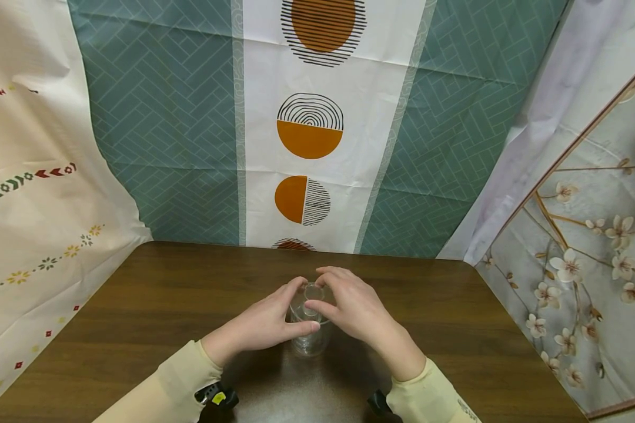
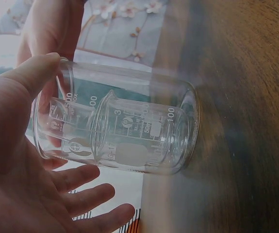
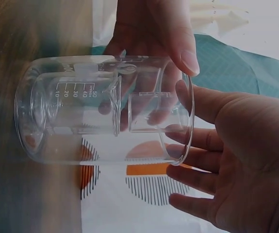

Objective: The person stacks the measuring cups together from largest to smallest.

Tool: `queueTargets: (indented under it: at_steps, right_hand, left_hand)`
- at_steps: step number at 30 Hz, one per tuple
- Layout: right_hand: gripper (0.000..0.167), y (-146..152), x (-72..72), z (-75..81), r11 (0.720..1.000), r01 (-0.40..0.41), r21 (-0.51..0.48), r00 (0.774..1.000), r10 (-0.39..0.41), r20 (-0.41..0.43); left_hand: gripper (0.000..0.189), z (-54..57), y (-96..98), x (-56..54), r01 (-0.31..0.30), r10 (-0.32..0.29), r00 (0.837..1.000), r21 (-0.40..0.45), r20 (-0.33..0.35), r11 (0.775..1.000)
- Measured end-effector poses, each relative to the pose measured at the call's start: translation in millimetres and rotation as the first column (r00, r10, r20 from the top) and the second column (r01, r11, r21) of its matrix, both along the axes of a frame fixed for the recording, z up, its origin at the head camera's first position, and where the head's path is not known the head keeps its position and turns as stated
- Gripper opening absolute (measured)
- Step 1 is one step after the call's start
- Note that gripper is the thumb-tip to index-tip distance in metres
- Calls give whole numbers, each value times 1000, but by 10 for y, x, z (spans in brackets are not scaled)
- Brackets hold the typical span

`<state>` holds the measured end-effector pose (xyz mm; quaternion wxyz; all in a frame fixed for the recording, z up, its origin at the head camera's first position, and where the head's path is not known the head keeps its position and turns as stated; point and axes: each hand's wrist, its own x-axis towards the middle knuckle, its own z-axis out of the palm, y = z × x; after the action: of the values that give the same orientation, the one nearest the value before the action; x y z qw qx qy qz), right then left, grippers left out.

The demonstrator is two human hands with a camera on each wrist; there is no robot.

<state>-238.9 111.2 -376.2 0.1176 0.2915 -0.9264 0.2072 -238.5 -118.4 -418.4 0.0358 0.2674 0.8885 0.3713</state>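
A large clear glass beaker (image 1: pixel 309 346) stands upright on the table before me. My left hand (image 1: pixel 259 320) holds it near the rim, thumb on the near side and index finger behind, the other fingers spread. Inside, a small graduated beaker (image 3: pixel 81 104) stands on the bottom. Above it a second small glass beaker (image 3: pixel 141 112) hangs in the upper part, a narrow gap over the lower one's rim. My right hand (image 1: pixel 360 305) pinches this upper beaker between thumb and index finger at the large beaker's mouth, its remaining fingers extended beside the rim.
The dark brown wooden table (image 1: pixel 137 335) reaches back to a green and white patterned cloth (image 1: pixel 317 164). A cream cloth (image 1: pixel 42 235) hangs on the left, a floral cloth (image 1: pixel 587 305) on the right. Dark straps (image 1: pixel 217 395) show at both wrists.
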Motion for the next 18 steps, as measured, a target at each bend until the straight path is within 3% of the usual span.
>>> queueTargets:
  at_steps: [18]
  right_hand:
    - [32,-6,-12,-44,1000,-13,24,1000,12,16]
  left_hand:
    - [86,3,-1,10,-5,5,1000,-12,12,1000]
